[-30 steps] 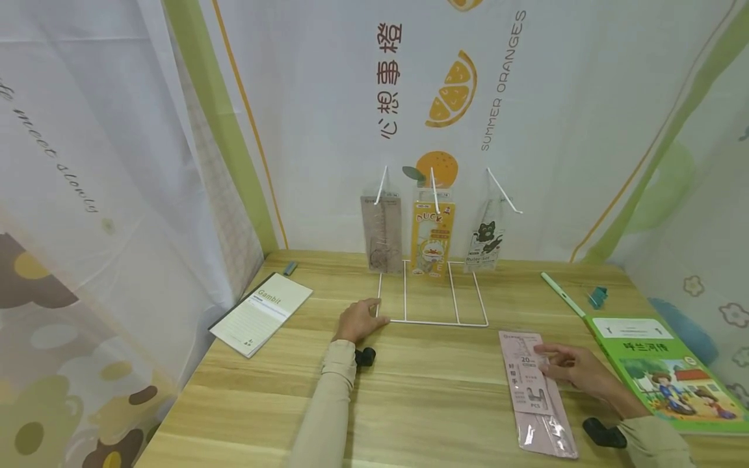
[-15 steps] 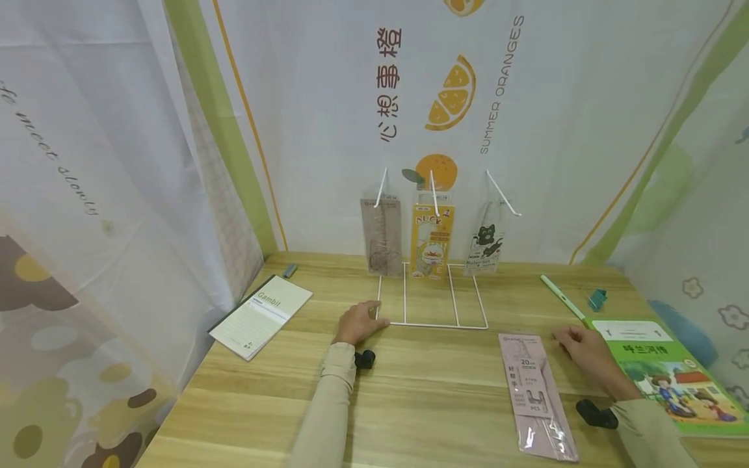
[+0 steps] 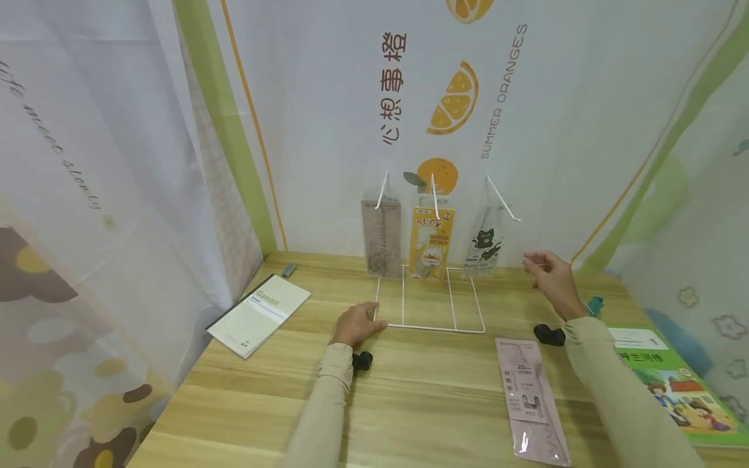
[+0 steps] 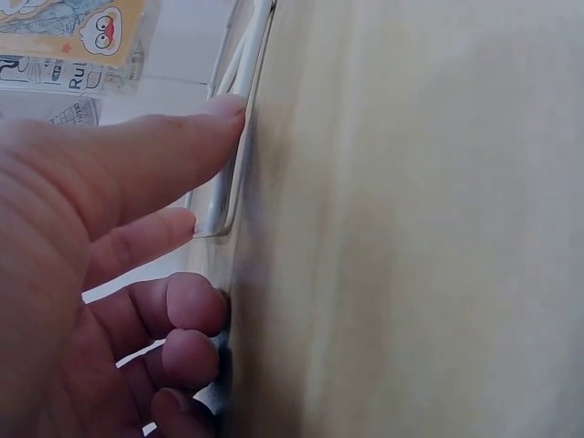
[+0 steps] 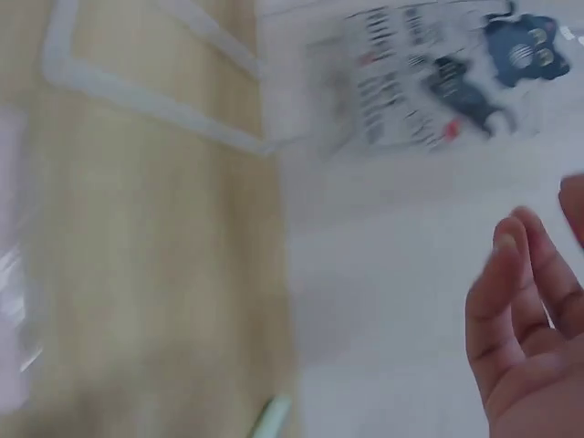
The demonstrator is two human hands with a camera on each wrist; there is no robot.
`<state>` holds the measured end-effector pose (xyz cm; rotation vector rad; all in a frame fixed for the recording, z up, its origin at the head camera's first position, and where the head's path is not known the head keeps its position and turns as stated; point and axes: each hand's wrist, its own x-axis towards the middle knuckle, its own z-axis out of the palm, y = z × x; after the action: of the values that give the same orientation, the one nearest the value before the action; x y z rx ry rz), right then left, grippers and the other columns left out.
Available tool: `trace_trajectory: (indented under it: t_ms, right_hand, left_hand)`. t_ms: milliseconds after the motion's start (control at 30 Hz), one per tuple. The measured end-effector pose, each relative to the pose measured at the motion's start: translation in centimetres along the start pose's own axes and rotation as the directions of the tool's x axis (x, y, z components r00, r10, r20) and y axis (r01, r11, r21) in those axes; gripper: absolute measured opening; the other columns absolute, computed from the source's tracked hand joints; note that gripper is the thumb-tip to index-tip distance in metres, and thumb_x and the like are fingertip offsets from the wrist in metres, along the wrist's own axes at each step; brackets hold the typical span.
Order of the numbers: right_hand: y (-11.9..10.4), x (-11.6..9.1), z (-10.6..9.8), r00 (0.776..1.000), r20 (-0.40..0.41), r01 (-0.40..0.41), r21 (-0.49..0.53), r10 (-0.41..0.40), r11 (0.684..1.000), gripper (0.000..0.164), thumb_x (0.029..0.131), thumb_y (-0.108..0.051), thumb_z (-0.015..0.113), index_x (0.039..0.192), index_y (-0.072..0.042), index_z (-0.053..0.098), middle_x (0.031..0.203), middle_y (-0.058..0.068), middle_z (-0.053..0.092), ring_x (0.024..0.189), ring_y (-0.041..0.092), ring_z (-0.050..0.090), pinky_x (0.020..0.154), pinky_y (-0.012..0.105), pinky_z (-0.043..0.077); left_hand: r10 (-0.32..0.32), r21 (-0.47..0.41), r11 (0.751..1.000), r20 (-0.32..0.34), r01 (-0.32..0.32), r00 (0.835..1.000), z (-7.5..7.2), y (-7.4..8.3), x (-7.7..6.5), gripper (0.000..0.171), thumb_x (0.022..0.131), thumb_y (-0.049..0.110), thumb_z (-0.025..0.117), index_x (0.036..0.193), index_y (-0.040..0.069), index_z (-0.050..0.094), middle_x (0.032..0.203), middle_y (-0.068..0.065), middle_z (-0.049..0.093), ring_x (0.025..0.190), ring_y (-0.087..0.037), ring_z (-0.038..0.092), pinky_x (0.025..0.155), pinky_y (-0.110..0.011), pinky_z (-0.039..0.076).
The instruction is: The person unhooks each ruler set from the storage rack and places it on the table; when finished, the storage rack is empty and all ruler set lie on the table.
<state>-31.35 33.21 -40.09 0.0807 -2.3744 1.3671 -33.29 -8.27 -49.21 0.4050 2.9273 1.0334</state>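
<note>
My left hand (image 3: 354, 324) holds the front left corner of a white wire display rack (image 3: 435, 329), thumb and index finger on the wires. Its other fingers curl loosely beside the tabletop in the left wrist view. Three flat packs hang from the rack's hooks: a greyish-pink one (image 3: 382, 240), a yellow duck one (image 3: 431, 244) and a clear ruler set (image 3: 484, 244) with black cats. To the right of the ruler set, my right hand (image 3: 552, 281) is raised, fingers loosely bent around nothing. A pink ruler pack (image 3: 529, 396) lies flat on the table, below that hand.
At the left lies a notepad (image 3: 260, 315), with a small blue-grey item (image 3: 289, 270) behind it. A green picture-cover book (image 3: 684, 396) is at the right, partly behind the right sleeve, near a teal clip (image 3: 595, 305). A printed curtain (image 3: 328, 162) closes off the back.
My right hand has left the pink pack, drawn back to the right, then risen forward to beside the hanging ruler set. The left hand has stayed at the rack's corner.
</note>
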Motion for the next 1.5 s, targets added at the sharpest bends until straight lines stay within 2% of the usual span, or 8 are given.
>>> trace_trajectory:
  t_ms: [67,167,300,500,767,967,1233,1500]
  right_hand:
    - [-1.4,1.4,0.5,1.0,0.005,0.009,0.038,-0.009,0.999,0.041,0.104,-0.023,0.057,0.135,0.002,0.056,0.12,-0.001,0.061,0.102,0.01,0.06,0.063,0.019,0.053]
    - [-3.2,2.9,1.2,0.999,0.037,-0.021,0.09,0.018,0.996,0.049,0.103,-0.028,0.057,0.146,-0.003,0.05,0.149,0.017,0.042,0.131,0.029,0.047,0.075,0.018,0.054]
    - [-4.2,4.3,1.7,0.997,0.071,-0.052,0.149,0.041,0.988,0.053,0.103,-0.027,0.059,0.15,-0.008,0.047,0.163,0.018,0.026,0.144,0.039,0.028,0.083,0.015,0.05]
    - [-4.1,5.1,1.9,0.996,0.092,-0.015,0.186,-0.002,0.983,0.053,0.102,-0.02,0.059,0.152,-0.008,0.044,0.154,0.019,0.041,0.14,0.036,0.035,0.082,0.01,0.046]
    - [-3.8,4.6,2.1,0.993,0.091,0.052,0.219,-0.074,0.974,0.053,0.099,-0.012,0.064,0.15,-0.011,0.048,0.138,-0.012,0.056,0.119,0.009,0.046,0.083,0.012,0.048]
    - [-3.8,4.4,2.3,0.987,0.096,0.103,0.22,-0.127,0.97,0.054,0.099,-0.01,0.064,0.15,-0.006,0.046,0.144,-0.005,0.056,0.114,0.011,0.05,0.081,0.011,0.049]
    - [-3.6,3.7,2.4,0.993,0.04,0.098,0.24,-0.111,0.966,0.051,0.097,-0.01,0.067,0.146,-0.011,0.053,0.115,-0.016,0.06,0.103,0.004,0.052,0.079,0.01,0.049]
    - [-3.6,2.3,2.1,0.985,0.021,0.16,0.253,-0.171,0.954,0.049,0.097,-0.009,0.067,0.144,-0.005,0.054,0.117,-0.017,0.063,0.101,0.003,0.057,0.083,0.01,0.048]
  left_hand:
    - [0.002,-0.005,1.0,0.003,-0.002,1.0,0.0,-0.1,-0.1,0.055,0.087,0.034,0.079,0.132,0.007,0.066,0.112,-0.016,0.074,0.106,-0.034,0.068,0.091,-0.051,0.054]
    - [0.003,-0.006,1.0,0.003,-0.003,1.0,0.1,-0.1,0.0,0.055,0.086,0.035,0.079,0.132,0.008,0.066,0.11,-0.015,0.074,0.103,-0.033,0.069,0.09,-0.051,0.054]
    - [0.002,-0.001,1.0,0.0,-0.002,1.0,0.1,0.0,0.1,0.056,0.086,0.036,0.079,0.133,0.008,0.066,0.113,-0.016,0.073,0.106,-0.034,0.068,0.091,-0.051,0.054]
    - [-0.003,0.012,1.0,-0.002,0.003,1.0,0.0,0.0,0.0,0.056,0.087,0.036,0.078,0.133,0.008,0.065,0.124,-0.02,0.069,0.114,-0.038,0.065,0.092,-0.052,0.053]
    - [0.005,0.019,1.0,-0.011,-0.005,1.0,0.1,0.0,0.0,0.056,0.086,0.036,0.079,0.133,0.008,0.066,0.126,-0.021,0.068,0.114,-0.039,0.066,0.091,-0.053,0.054]
    - [0.003,0.006,1.0,-0.01,-0.003,1.0,0.1,-0.1,0.0,0.056,0.087,0.035,0.078,0.133,0.008,0.065,0.129,-0.022,0.066,0.119,-0.042,0.063,0.094,-0.055,0.052]
    - [-0.002,0.017,1.0,-0.016,0.003,1.0,0.3,-0.4,0.0,0.056,0.087,0.036,0.078,0.134,0.009,0.065,0.132,-0.021,0.065,0.121,-0.042,0.062,0.096,-0.055,0.051]
    - [0.009,0.025,1.0,-0.017,-0.009,1.0,0.5,-0.4,0.1,0.055,0.088,0.037,0.077,0.134,0.009,0.064,0.132,-0.021,0.065,0.121,-0.041,0.062,0.096,-0.055,0.052]
